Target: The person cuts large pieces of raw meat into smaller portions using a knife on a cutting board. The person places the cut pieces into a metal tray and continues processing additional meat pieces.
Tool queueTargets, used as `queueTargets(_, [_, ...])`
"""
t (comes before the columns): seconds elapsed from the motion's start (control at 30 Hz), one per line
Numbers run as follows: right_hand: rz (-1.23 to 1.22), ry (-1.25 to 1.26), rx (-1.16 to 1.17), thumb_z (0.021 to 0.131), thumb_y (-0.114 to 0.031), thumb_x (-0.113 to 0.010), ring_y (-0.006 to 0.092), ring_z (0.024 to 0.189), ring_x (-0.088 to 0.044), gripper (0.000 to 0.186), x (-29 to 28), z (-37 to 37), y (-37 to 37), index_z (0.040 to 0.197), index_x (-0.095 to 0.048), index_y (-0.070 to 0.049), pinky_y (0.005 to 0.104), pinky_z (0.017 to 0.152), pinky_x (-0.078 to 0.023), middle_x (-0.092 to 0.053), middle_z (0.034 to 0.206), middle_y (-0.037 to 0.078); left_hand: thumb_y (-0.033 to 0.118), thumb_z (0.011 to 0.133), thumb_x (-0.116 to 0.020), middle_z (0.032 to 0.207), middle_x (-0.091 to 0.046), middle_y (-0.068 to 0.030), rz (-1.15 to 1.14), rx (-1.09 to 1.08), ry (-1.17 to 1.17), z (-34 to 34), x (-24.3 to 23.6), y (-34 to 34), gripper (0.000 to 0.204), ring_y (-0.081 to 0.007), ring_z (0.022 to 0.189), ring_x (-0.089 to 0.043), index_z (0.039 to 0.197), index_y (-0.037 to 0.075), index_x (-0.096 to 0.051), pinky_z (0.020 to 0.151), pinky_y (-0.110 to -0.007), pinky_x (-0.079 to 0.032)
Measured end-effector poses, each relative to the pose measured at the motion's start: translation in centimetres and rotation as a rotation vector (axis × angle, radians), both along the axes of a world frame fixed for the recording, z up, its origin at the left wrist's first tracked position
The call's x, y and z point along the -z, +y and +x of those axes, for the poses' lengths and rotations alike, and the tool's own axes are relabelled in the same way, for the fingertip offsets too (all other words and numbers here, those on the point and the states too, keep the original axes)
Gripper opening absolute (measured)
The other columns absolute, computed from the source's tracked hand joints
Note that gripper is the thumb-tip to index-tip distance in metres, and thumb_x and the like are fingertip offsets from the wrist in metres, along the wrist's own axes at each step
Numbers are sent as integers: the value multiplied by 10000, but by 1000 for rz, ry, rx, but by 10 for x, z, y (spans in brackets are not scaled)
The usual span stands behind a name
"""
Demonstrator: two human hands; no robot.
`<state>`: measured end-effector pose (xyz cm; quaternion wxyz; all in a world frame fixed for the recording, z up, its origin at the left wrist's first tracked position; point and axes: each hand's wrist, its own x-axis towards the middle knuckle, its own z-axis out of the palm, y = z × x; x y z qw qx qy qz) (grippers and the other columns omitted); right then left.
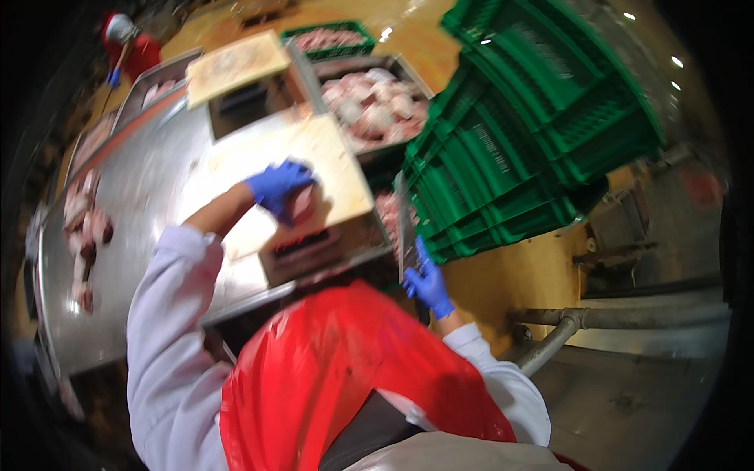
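My left hand (279, 186), in a blue glove, grips a piece of pink meat (301, 206) on a pale cutting board (344, 180). At the board's right, my right hand (426, 279), also gloved in blue, holds a long knife (405, 224) with its blade pointing away from me, beside the green crates. A steel bin of meat pieces (377, 110) stands just beyond the board, and pink meat (386, 208) shows in a container under the knife's side.
Steel worktable (133, 228) with meat pieces (86, 220) at left; second board (236, 67) behind; green crate of meat (322, 39) farther back; stacked green crates (518, 141) at right; metal pipe rail (628, 317) lower right; a co-worker in red (137, 55) at far upper left.
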<state>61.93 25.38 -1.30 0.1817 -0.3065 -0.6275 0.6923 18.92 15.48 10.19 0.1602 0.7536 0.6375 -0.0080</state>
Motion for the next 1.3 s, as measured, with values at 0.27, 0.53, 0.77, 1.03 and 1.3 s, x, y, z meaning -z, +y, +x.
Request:
queueTargets(0.27, [57,67,-18,950,63,-526,84,585,-551,805,-5,-53,8,1621,-166,-199,216,504,-458,-633,863,43,704,955,-400,1015,-683,-329,-2,-883,-266,14,38,-34,837,-455,1023,-661,1261,-62,-535,938,-475,-500])
queueTargets(0.53, [-41,197,-137,952,48,-555,90,660,-583,806,-36,-154,-14,1617,-160,-177,207,489,-474,-628,973,47,428,1017,-517,1368,-555,-147,675,-800,-1164,-11,116,-38,563,-239,1298,-494,1424,41,-475,1116,-361,-357])
queueTargets(0.77, [265,127,-200,957,-25,-581,95,598,-597,766,-56,-198,-28,1610,-202,-159,244,516,-510,-664,854,58,398,1052,-424,1347,-551,-127,860,-1012,-1550,11,131,-55,490,-242,1281,-512,1406,66,-483,1096,-382,-404])
queueTargets(1.03, [636,-92,-199,925,-130,-552,301,488,-586,705,-64,-222,-62,1574,-276,-102,419,551,-490,-559,578,182,464,1089,-297,1337,-578,-177,1057,-1157,-1260,-24,100,-103,578,-251,1193,-568,1331,-13,-514,954,-388,-500])
queueTargets(1.3, [614,-136,-249,925,-89,-568,346,567,-623,724,-28,-140,-117,1583,-269,-133,422,602,-505,-618,677,179,359,1090,-370,1125,-641,-142,1194,-1004,-1189,-44,76,-108,432,-232,1013,-621,1275,8,-542,867,-364,-507])
